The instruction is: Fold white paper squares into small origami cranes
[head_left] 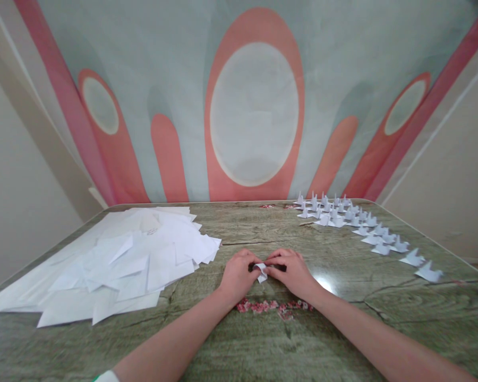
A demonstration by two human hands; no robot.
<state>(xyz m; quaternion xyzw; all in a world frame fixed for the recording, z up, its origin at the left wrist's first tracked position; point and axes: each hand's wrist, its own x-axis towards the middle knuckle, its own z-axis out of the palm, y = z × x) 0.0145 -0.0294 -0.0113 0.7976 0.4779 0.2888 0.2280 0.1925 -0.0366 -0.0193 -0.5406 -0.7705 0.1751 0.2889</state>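
Observation:
A small piece of folded white paper (262, 272) is pinched between my two hands, just above the middle of the table. My left hand (239, 271) grips its left side with thumb and fingers closed. From the other side, my right hand (290, 269) pinches it with thumb and index finger. Part of the paper is hidden behind the fingertips. Several folded white paper cranes (334, 216) stand in slanting rows at the back right, apart from my hands.
A wide, messy pile of white paper sheets (143, 249) covers the table's left side. The wood-patterned table (239, 350) has pink flower decoration (263, 306) near my wrists. Behind it rises a wall with a red and grey-green pattern (191, 79).

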